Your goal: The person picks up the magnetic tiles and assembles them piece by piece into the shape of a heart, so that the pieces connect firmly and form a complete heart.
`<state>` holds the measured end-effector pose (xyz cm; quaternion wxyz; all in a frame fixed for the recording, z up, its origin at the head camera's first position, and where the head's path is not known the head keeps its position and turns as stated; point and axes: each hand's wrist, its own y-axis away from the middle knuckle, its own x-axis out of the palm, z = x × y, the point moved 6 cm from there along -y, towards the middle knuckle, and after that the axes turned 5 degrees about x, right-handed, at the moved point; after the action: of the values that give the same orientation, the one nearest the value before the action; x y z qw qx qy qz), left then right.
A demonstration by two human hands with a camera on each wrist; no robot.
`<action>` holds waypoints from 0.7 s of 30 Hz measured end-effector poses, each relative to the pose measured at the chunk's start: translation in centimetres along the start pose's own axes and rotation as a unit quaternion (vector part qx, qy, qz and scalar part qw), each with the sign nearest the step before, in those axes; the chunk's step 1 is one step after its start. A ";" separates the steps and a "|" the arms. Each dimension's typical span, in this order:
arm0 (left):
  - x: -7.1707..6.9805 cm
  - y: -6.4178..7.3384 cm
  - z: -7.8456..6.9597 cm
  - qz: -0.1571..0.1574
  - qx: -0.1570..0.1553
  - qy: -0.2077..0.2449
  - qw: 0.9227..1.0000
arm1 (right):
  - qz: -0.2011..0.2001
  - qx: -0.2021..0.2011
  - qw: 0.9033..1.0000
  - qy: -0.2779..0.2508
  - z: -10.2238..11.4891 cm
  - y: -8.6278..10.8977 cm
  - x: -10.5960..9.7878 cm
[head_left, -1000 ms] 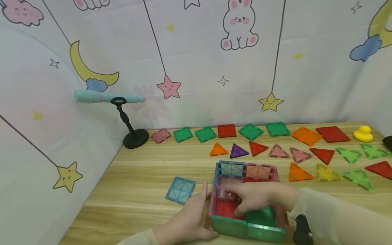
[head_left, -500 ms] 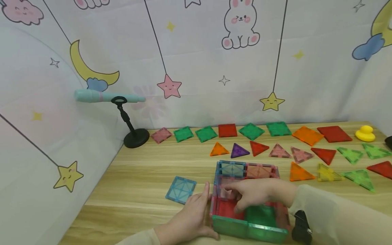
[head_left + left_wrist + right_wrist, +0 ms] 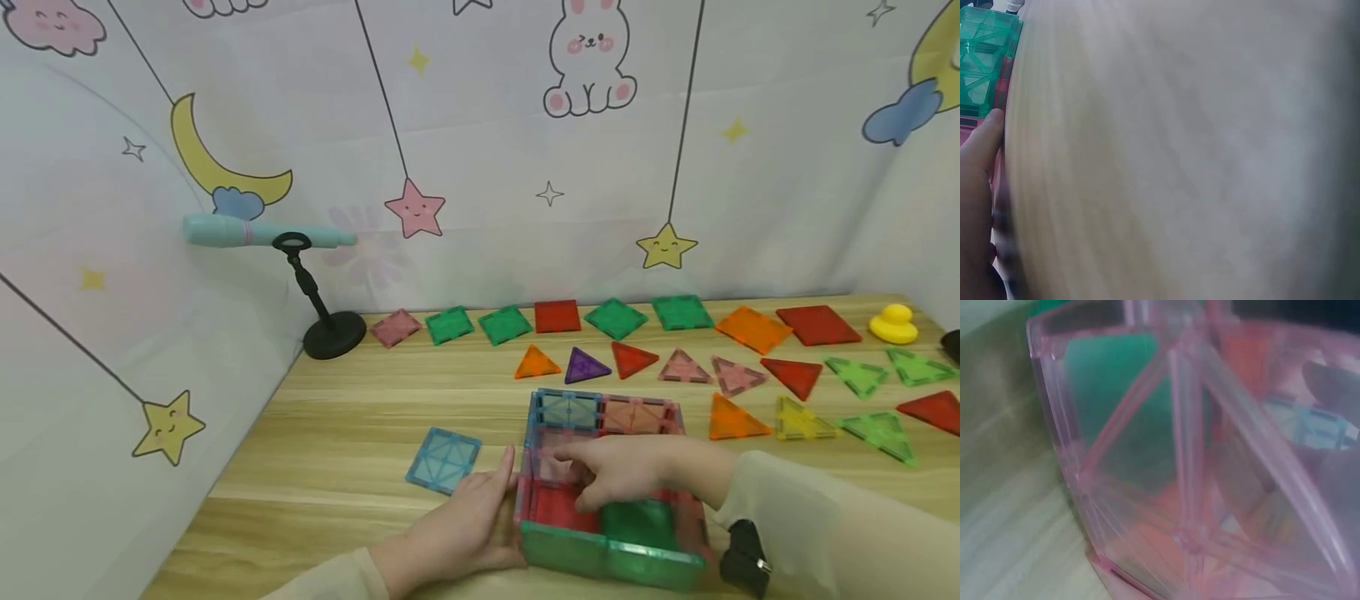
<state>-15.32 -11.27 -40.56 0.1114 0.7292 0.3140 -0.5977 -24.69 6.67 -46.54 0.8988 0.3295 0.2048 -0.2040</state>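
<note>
- Surface [image 3: 337, 442]: light, wood-grained, set against a pale cloth backdrop [image 3: 480, 150] printed with stars, moons and a rabbit.
- At the far left of the surface, a light-blue, microphone-shaped item [image 3: 232, 232] sits on a black stand [image 3: 334, 335]; a yellow duck [image 3: 893, 324] is at the far right.
- Square tiles [image 3: 557, 317] lie in a back row; triangular tiles [image 3: 587, 365] lie in two rows in front, mostly to the right.
- An open-topped tile box [image 3: 562, 550] stands near the person, between the hands, its front wall green. A blue square tile [image 3: 444, 460] lies flat to its left.
- Left hand [image 3: 465, 521]: spread, fingers largely straight, against the left side of the box; the left wrist view shows a digit touching near its corner.
- Right hand [image 3: 618, 471]: inside the box, index finger extended, thumb apart from it, remaining fingers folded and partly hidden; exact contact cannot be determined.
- Left forearm enters from below; right forearm crosses the box's right wall from the right, palm downward. Both sleeves are cream.
</note>
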 end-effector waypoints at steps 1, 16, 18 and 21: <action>0.0 0.0 0.0 -0.002 0.002 0.000 1.000 | -0.001 -0.001 1.000 -0.001 0.0 0.1 0.0; 0.1 -0.1 0.0 -0.007 -0.014 0.029 0.999 | -0.026 0.014 0.999 -0.023 -0.2 -0.2 -0.2; 0.2 -0.3 0.0 0.010 -0.029 0.015 0.999 | -0.034 0.027 0.999 -0.024 -0.1 -0.1 0.0; 0.2 -0.3 -0.1 0.026 -0.035 0.003 0.999 | -0.038 0.043 0.998 -0.036 0.8 0.3 0.3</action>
<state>-15.40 -10.96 -40.67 0.1514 0.7350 0.3157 -0.5807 -24.11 6.26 -46.02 0.8823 0.3523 0.1760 -0.2578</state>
